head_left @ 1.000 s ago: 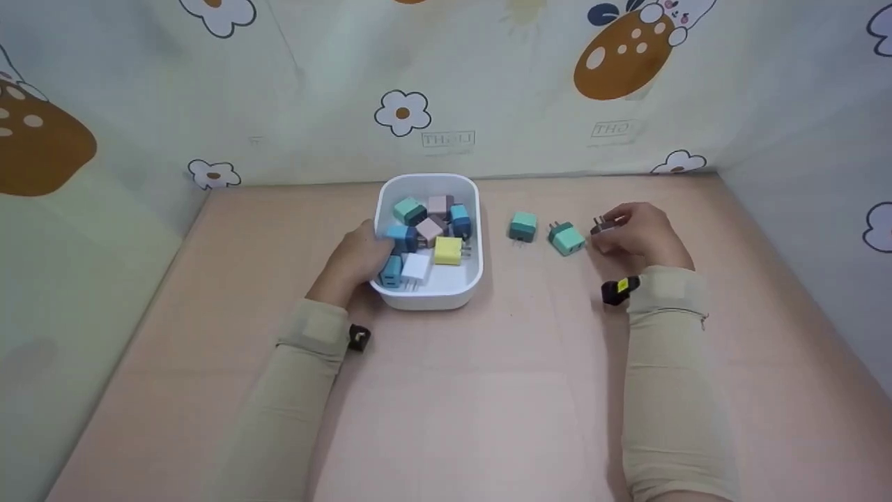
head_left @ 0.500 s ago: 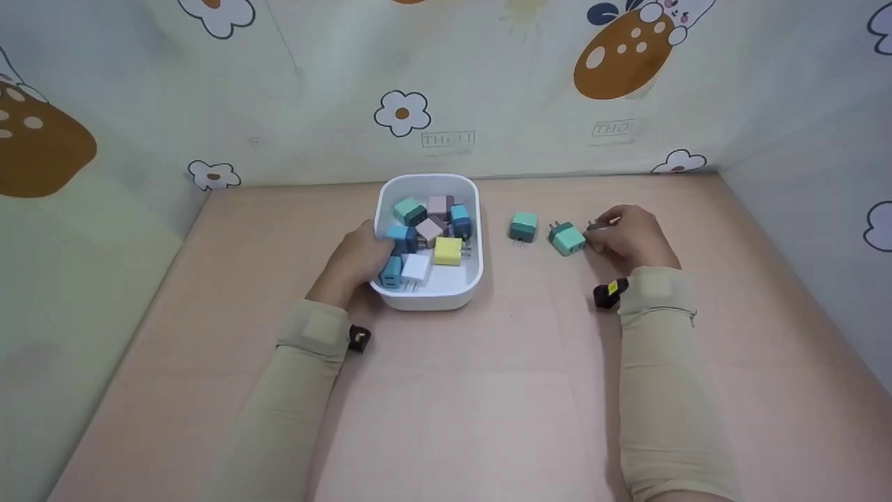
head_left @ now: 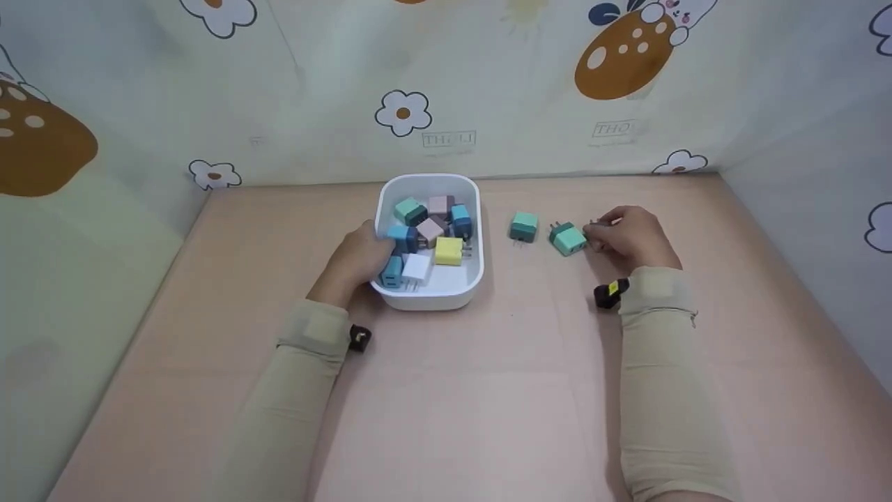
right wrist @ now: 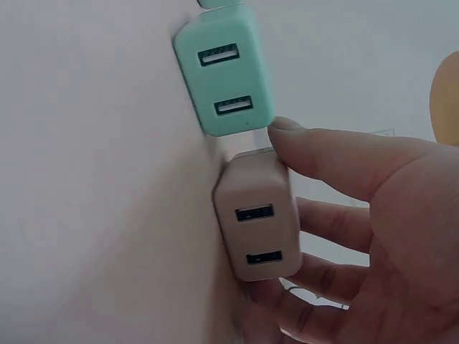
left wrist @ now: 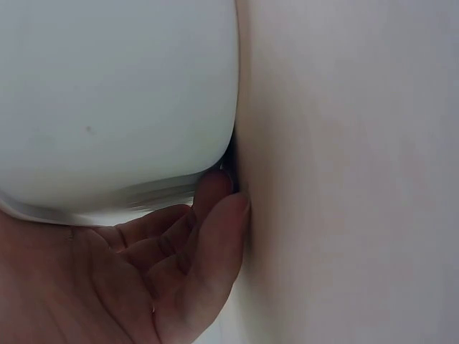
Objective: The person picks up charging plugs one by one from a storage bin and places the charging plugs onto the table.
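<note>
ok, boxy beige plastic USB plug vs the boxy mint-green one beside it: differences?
The right hand grips the beige plug; the green plug lies on the pink tabletop. The beige plug's ports look dark inside; the green plug's show paler. Both have two USB ports.

The pink tabletop (head_left: 460, 418) bears 1 white bin (head_left: 432, 301) and, beside it, 2 green chargers (head_left: 524, 227).
</note>
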`<state>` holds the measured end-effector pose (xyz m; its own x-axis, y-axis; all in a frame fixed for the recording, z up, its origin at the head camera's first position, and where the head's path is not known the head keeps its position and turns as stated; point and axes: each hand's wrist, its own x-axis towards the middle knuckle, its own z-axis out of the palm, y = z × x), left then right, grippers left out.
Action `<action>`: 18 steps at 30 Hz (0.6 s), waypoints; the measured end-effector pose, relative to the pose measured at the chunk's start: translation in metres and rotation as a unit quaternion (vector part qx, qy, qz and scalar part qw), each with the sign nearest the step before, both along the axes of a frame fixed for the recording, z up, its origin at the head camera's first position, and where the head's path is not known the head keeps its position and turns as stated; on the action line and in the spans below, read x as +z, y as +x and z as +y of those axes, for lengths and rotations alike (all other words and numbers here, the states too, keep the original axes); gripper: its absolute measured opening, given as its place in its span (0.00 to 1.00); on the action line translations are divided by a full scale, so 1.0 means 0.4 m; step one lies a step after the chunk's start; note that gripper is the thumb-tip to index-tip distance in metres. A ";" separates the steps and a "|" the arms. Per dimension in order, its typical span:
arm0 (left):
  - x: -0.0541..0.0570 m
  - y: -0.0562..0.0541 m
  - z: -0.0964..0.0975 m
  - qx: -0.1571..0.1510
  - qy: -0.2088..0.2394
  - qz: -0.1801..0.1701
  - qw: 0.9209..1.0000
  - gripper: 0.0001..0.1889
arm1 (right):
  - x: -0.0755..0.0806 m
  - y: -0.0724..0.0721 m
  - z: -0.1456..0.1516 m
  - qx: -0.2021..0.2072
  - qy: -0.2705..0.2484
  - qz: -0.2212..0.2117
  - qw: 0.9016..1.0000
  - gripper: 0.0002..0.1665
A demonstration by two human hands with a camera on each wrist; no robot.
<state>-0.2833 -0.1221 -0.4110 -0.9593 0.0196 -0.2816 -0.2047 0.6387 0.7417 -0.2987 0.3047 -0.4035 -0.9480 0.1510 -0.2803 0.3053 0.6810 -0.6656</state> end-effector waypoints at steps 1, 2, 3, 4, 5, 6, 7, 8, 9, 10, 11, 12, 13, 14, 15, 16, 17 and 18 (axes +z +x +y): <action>-0.001 -0.001 -0.001 -0.002 -0.002 0.003 1.000 0.30 | 0.005 0.001 0.001 0.003 0.001 0.000 1.000 0.32; -0.002 -0.001 -0.002 -0.003 -0.003 0.005 1.000 0.30 | 0.010 0.003 0.003 0.004 0.002 -0.001 1.000 0.32; -0.003 -0.002 -0.003 -0.005 -0.005 0.007 1.000 0.30 | 0.017 0.005 0.004 0.005 0.003 -0.003 1.000 0.33; -0.004 -0.002 -0.003 -0.006 -0.007 0.009 1.000 0.30 | 0.024 0.008 0.005 0.005 0.005 -0.005 1.000 0.34; -0.005 -0.002 -0.003 -0.007 -0.008 0.011 1.000 0.30 | 0.031 0.010 0.006 0.006 0.011 -0.005 1.000 0.34; -0.006 -0.002 -0.003 -0.007 -0.007 0.010 1.000 0.30 | 0.038 0.011 0.007 0.004 0.015 -0.005 1.000 0.34; -0.006 -0.002 -0.003 -0.007 -0.006 0.009 1.000 0.30 | 0.046 0.013 0.008 0.002 0.020 -0.004 1.000 0.34; -0.006 -0.003 -0.002 -0.006 -0.006 0.008 1.000 0.30 | 0.054 0.015 0.008 0.000 0.025 0.001 1.000 0.35; -0.006 -0.003 -0.002 -0.006 -0.006 0.007 1.000 0.30 | 0.063 0.016 0.008 -0.001 0.031 0.007 0.999 0.35; -0.006 -0.003 -0.001 -0.006 -0.006 0.006 1.000 0.30 | 0.071 0.018 0.007 -0.003 0.037 0.017 0.999 0.34; -0.006 -0.004 -0.001 -0.005 -0.006 0.005 1.000 0.31 | 0.081 0.020 0.007 -0.006 0.041 0.026 0.999 0.34; -0.005 -0.004 0.000 -0.005 -0.007 0.005 1.000 0.31 | 0.091 0.022 0.006 -0.008 0.043 0.037 0.998 0.34; -0.005 -0.004 0.000 -0.005 -0.007 0.004 1.000 0.31 | 0.101 0.025 0.004 -0.010 0.041 0.046 0.998 0.34; -0.004 -0.004 0.000 -0.005 -0.007 0.004 1.000 0.31 | 0.111 0.027 0.002 -0.010 0.041 0.055 0.998 0.34; -0.003 -0.004 0.000 -0.005 -0.008 0.003 1.000 0.31 | 0.121 0.030 -0.002 -0.011 0.039 0.063 0.997 0.34; -0.003 -0.004 -0.001 -0.005 -0.007 0.002 1.000 0.31 | 0.132 0.032 -0.006 -0.011 0.037 0.069 0.997 0.34; -0.002 -0.004 -0.001 -0.005 -0.007 0.001 1.000 0.31 | 0.142 0.035 -0.010 -0.011 0.035 0.074 0.997 0.35; -0.002 -0.003 -0.002 -0.005 -0.007 0.000 1.000 0.31 | 0.152 0.038 -0.017 -0.011 0.033 0.081 0.996 0.35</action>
